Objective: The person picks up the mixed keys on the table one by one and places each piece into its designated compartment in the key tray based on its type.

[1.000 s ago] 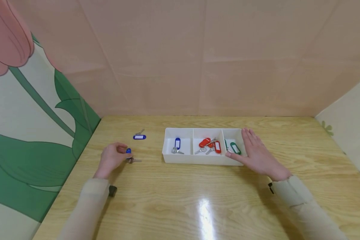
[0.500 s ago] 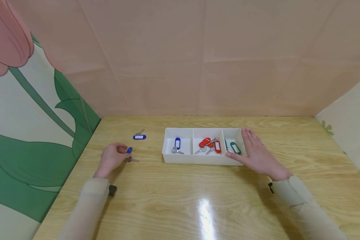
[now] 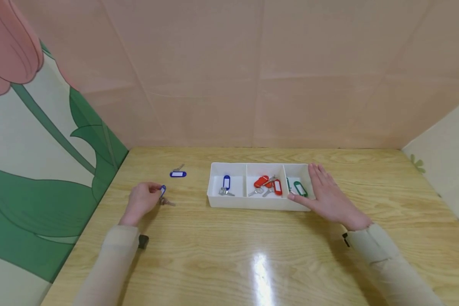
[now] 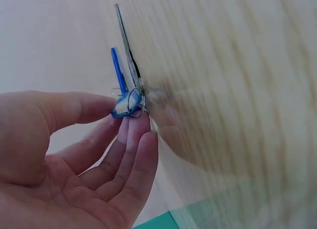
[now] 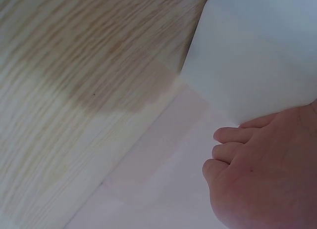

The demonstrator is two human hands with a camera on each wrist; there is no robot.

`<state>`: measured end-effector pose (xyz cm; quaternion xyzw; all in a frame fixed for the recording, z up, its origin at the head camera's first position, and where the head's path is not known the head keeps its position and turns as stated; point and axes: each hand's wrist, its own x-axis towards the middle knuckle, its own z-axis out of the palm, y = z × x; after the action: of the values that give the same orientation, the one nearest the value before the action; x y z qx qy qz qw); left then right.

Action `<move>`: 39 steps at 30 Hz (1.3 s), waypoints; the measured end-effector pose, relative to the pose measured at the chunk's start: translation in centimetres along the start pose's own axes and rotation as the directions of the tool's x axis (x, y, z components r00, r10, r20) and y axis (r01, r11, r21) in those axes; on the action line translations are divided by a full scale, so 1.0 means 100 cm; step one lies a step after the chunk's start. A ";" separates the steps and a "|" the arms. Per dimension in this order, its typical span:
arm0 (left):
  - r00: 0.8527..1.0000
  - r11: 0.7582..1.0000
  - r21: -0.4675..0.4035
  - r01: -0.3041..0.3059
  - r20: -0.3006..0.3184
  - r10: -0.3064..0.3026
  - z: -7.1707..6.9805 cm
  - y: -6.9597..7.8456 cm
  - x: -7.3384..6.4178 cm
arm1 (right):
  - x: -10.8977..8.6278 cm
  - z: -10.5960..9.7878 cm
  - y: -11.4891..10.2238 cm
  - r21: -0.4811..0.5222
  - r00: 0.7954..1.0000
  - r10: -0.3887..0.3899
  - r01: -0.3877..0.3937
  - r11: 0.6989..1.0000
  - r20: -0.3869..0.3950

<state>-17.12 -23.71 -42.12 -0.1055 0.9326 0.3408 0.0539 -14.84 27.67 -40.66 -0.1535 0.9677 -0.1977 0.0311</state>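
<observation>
In the head view my left hand (image 3: 142, 202) pinches a blue key tag (image 3: 162, 191) between thumb and fingertips, low over the table. A key (image 3: 168, 202) hangs from its ring; the ring (image 4: 135, 103) shows in the left wrist view. Farther back lies another blue key tag (image 3: 177, 174) with a key. My right hand (image 3: 330, 197) rests with straight fingers against the right end of a white three-part box (image 3: 260, 204). Inside, a blue key tag (image 3: 226, 182) lies at left, several red key tags (image 3: 277, 187) in the middle, and green key tags (image 3: 300, 188) at right, partly hidden.
The wooden table (image 3: 199, 255) ends at a pink-covered wall (image 3: 260, 106) behind the box. A panel with painted leaves (image 3: 38, 204) bounds the left side, and a pale panel (image 3: 451, 157) the right.
The blue tag in my left hand has turned so its white label faces up more, and its key has swung slightly left. My right hand and the box have stayed put.
</observation>
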 end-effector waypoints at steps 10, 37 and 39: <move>1.000 1.000 -0.007 -0.007 -0.014 0.007 0.001 0.001 -0.001 | 0.000 0.000 0.000 0.001 1.000 -0.001 0.001 1.000 -0.003; 0.992 0.997 -0.050 -0.063 -0.115 0.057 0.004 0.013 -0.004 | 0.000 0.000 -0.001 0.001 1.000 0.015 -0.015 1.000 0.007; 0.990 0.996 -0.058 -0.072 -0.124 0.065 0.004 0.014 -0.005 | 0.000 0.000 -0.001 0.003 1.000 0.019 -0.019 1.000 0.007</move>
<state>-16.93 -22.37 -41.48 -0.0956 0.9261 0.3645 -0.0181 -14.80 27.63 -40.64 -0.1449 0.9687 -0.1983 0.0367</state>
